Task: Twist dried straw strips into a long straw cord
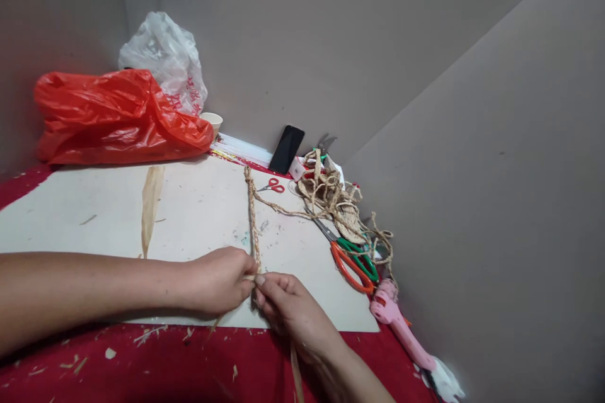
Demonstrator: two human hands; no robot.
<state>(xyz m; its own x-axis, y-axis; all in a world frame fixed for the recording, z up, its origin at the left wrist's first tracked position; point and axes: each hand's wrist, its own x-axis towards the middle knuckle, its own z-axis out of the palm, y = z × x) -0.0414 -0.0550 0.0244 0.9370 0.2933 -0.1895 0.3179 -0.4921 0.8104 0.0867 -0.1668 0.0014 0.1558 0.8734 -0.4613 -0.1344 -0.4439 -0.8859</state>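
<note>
A braided straw rope [252, 214] runs across the white board [198, 208] from the far side toward me. My left hand [220, 280] and my right hand [288, 305] meet at its near end, both pinched shut on the straw strands there. Loose strands trail below my right wrist over the red cloth.
A dried leaf strip [150, 204] lies on the board's left. A red plastic bag [118, 116], a white bag [165, 56] and a paper cup [212, 119] sit at the back. At right are a phone [287, 148], small red scissors [271, 186], tangled braid [331, 198], orange and green scissors [354, 261], and a pink glue gun [399, 324].
</note>
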